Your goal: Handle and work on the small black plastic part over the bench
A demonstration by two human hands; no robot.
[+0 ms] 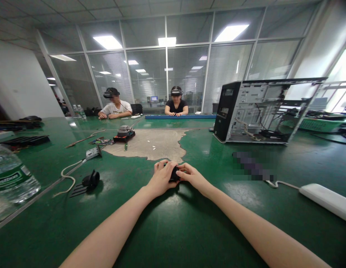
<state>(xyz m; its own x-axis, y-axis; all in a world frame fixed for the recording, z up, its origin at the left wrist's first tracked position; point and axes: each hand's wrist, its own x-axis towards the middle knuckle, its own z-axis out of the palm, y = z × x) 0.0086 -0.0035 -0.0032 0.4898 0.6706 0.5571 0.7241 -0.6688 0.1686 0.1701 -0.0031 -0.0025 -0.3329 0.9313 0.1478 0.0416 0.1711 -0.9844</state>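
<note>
Low over the green tabletop (173, 223), both hands meet around a small black object (173, 175). My left hand (162, 176) wraps over its top and left side with curled fingers. From the right, my right hand (191, 175) grips the same piece, its thumb and fingers against the near right side. Fingers hide most of the object, so its kind cannot be made out. Just beyond the hands is a bare grey patch (153, 145) where the green covering has torn away.
An open computer case (228, 111) stands at right, near a white power strip (326, 201). On the left are a water bottle (13, 175), a black plastic part (90, 180), a metal bracket with cable (93, 152) and a black-red device (124, 134). Two people sit across the table.
</note>
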